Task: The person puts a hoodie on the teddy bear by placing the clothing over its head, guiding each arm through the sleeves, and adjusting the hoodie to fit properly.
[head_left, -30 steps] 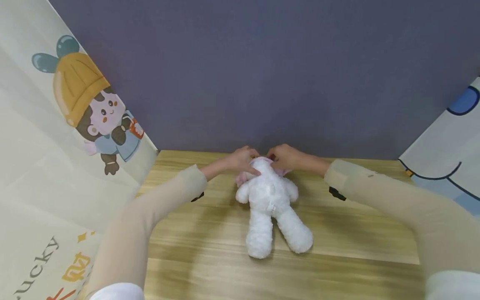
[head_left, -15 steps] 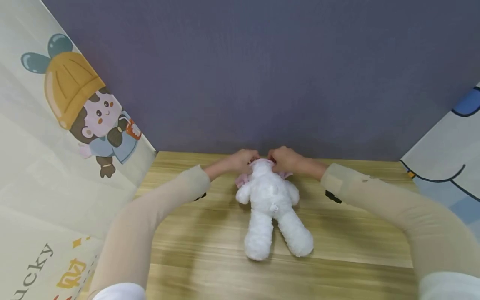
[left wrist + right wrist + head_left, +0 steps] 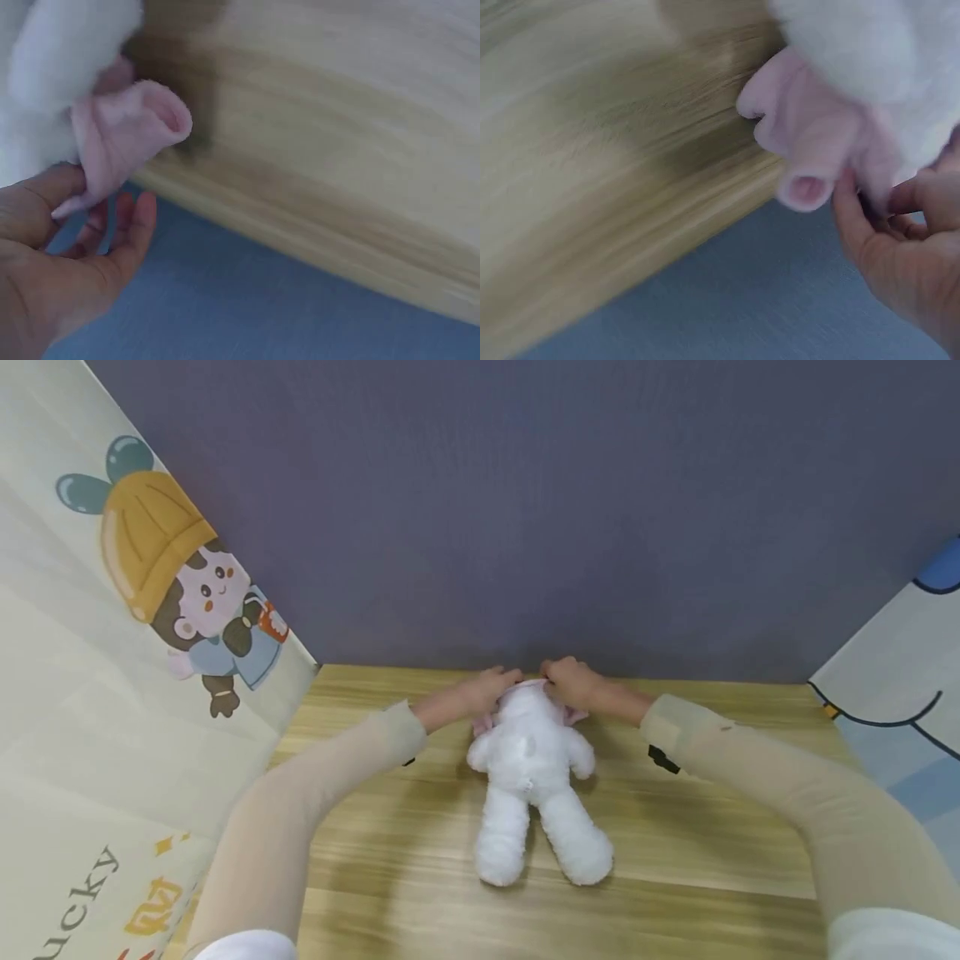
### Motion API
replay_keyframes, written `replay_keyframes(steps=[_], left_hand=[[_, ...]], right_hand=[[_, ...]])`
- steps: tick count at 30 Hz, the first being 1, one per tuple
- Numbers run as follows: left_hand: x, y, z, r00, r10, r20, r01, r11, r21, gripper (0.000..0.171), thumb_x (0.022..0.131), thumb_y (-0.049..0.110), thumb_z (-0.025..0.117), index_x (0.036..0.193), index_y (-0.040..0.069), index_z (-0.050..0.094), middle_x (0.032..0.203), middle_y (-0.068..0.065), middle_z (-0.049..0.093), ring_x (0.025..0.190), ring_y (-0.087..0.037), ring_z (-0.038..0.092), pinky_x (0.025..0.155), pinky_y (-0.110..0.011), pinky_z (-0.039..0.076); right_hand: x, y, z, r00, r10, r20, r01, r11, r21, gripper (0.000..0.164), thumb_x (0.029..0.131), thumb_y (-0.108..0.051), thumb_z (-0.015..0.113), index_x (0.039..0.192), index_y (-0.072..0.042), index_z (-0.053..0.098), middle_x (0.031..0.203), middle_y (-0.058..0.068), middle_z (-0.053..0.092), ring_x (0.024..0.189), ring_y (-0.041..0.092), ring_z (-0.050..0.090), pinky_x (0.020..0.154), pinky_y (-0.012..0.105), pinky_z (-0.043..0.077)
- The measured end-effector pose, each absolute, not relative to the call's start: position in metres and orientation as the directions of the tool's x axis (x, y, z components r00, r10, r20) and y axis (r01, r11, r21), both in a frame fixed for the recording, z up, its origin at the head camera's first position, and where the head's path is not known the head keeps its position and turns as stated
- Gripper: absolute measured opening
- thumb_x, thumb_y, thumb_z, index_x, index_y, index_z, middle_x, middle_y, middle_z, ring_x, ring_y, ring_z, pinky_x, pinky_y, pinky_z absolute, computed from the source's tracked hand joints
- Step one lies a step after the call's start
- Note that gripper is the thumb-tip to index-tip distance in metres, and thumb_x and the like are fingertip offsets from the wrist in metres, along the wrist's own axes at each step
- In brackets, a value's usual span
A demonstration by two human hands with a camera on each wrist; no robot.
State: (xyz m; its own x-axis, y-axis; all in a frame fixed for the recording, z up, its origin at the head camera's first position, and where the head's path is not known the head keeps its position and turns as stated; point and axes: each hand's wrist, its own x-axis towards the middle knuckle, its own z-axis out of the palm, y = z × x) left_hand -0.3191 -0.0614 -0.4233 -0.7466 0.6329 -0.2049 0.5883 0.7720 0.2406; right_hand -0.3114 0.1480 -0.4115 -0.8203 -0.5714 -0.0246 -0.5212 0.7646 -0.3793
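Observation:
A fluffy white plush toy (image 3: 528, 743) lies on the wooden table, its legs toward me and a small white tag low on its body. Pink doll clothing (image 3: 127, 127) shows around the toy's upper end, with a sleeve-like opening out on each side. At the upper left of the toy, my left hand (image 3: 480, 691) pinches the edge of the pink cloth between thumb and fingers. My right hand (image 3: 573, 683) pinches the cloth on the opposite side; in the right wrist view another pink sleeve (image 3: 817, 142) hangs beside its fingers. The toy's underside is hidden.
The wooden table (image 3: 675, 827) ends at a dark grey-blue panel (image 3: 555, 510) right behind the hands. A cream curtain with a cartoon figure (image 3: 202, 585) borders the left side. Another printed curtain (image 3: 900, 693) stands at the right.
Both hands have stayed at the pink cloth's upper edge, the left fingers moving slightly. The toy's legs have shifted a little left and toward me.

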Motion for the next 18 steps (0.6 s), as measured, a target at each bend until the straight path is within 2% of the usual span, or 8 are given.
replay_keyframes(steps=[2, 4, 6, 7, 11, 13, 16, 18], left_hand=[[-0.315, -0.065, -0.431, -0.742, 0.626, -0.238, 0.602, 0.779, 0.175, 0.068, 0.091, -0.002, 0.072, 0.148, 0.014, 0.038, 0.145, -0.021, 0.047, 0.128, -0.035, 0.052, 0.096, -0.041, 0.052], [-0.311, -0.065, -0.438, -0.75, 0.616, -0.241, 0.594, 0.787, 0.165, 0.064, 0.098, 0.004, 0.065, 0.153, 0.014, 0.033, 0.15, -0.022, 0.043, 0.134, -0.037, 0.048, 0.103, -0.044, 0.049], [-0.308, -0.064, -0.442, -0.758, 0.617, -0.213, 0.596, 0.787, 0.16, 0.054, 0.105, 0.006, 0.052, 0.155, 0.012, 0.032, 0.15, -0.023, 0.044, 0.134, -0.037, 0.049, 0.107, -0.045, 0.046], [-0.306, -0.063, -0.443, -0.763, 0.617, -0.192, 0.597, 0.787, 0.156, 0.049, 0.107, 0.006, 0.047, 0.153, 0.01, 0.034, 0.147, -0.023, 0.047, 0.131, -0.037, 0.051, 0.105, -0.045, 0.047], [-0.303, -0.063, -0.446, -0.782, 0.62, -0.064, 0.611, 0.783, 0.116, 0.043, 0.103, -0.004, 0.048, 0.144, 0.001, 0.041, 0.131, -0.023, 0.054, 0.117, -0.034, 0.059, 0.095, -0.041, 0.054], [-0.302, -0.064, -0.448, -0.773, 0.634, 0.026, 0.633, 0.766, 0.112, 0.033, 0.102, -0.005, 0.049, 0.135, -0.002, 0.047, 0.122, -0.021, 0.057, 0.109, -0.032, 0.061, 0.089, -0.038, 0.055], [-0.302, -0.068, -0.452, -0.772, 0.615, 0.16, 0.635, 0.735, 0.236, 0.025, 0.1, -0.01, 0.049, 0.124, -0.005, 0.053, 0.115, -0.021, 0.06, 0.105, -0.032, 0.062, 0.086, -0.037, 0.056], [-0.3, -0.072, -0.453, -0.798, 0.567, 0.203, 0.596, 0.695, 0.402, 0.022, 0.098, -0.012, 0.05, 0.118, -0.007, 0.057, 0.113, -0.023, 0.062, 0.099, -0.032, 0.064, 0.083, -0.037, 0.056]], right_hand=[[-0.31, 0.144, -0.412, -0.809, -0.587, -0.035, -0.519, 0.74, -0.428, 0.017, 0.103, -0.006, 0.052, 0.108, 0.006, 0.062, 0.086, 0.015, 0.068, 0.065, 0.021, 0.063, 0.065, 0.035, 0.055], [-0.308, 0.142, -0.412, -0.805, -0.59, -0.068, -0.493, 0.728, -0.476, 0.021, 0.104, -0.007, 0.049, 0.111, 0.008, 0.062, 0.084, 0.013, 0.067, 0.062, 0.018, 0.058, 0.062, 0.032, 0.051], [-0.305, 0.142, -0.411, -0.806, -0.582, -0.102, -0.465, 0.731, -0.499, 0.023, 0.104, -0.009, 0.048, 0.113, 0.007, 0.061, 0.086, 0.013, 0.067, 0.065, 0.016, 0.057, 0.062, 0.03, 0.05], [-0.304, 0.142, -0.411, -0.811, -0.573, -0.117, -0.449, 0.738, -0.505, 0.023, 0.104, -0.01, 0.049, 0.115, 0.006, 0.061, 0.09, 0.013, 0.068, 0.068, 0.016, 0.058, 0.065, 0.03, 0.05], [-0.3, 0.145, -0.41, -0.814, -0.571, -0.106, -0.442, 0.727, -0.525, 0.025, 0.1, -0.012, 0.06, 0.119, 0.004, 0.059, 0.104, 0.019, 0.07, 0.081, 0.021, 0.066, 0.073, 0.034, 0.056], [-0.299, 0.148, -0.412, -0.809, -0.583, -0.078, -0.464, 0.714, -0.524, 0.026, 0.098, -0.011, 0.064, 0.119, 0.004, 0.057, 0.104, 0.02, 0.07, 0.081, 0.022, 0.067, 0.072, 0.035, 0.056], [-0.297, 0.155, -0.417, -0.822, -0.568, -0.026, -0.481, 0.718, -0.503, 0.021, 0.099, -0.006, 0.061, 0.115, 0.006, 0.057, 0.092, 0.018, 0.068, 0.068, 0.02, 0.061, 0.062, 0.032, 0.052], [-0.295, 0.16, -0.422, -0.838, -0.546, -0.001, -0.479, 0.736, -0.478, 0.019, 0.101, -0.006, 0.057, 0.112, 0.009, 0.058, 0.083, 0.015, 0.065, 0.062, 0.018, 0.056, 0.059, 0.031, 0.048]])
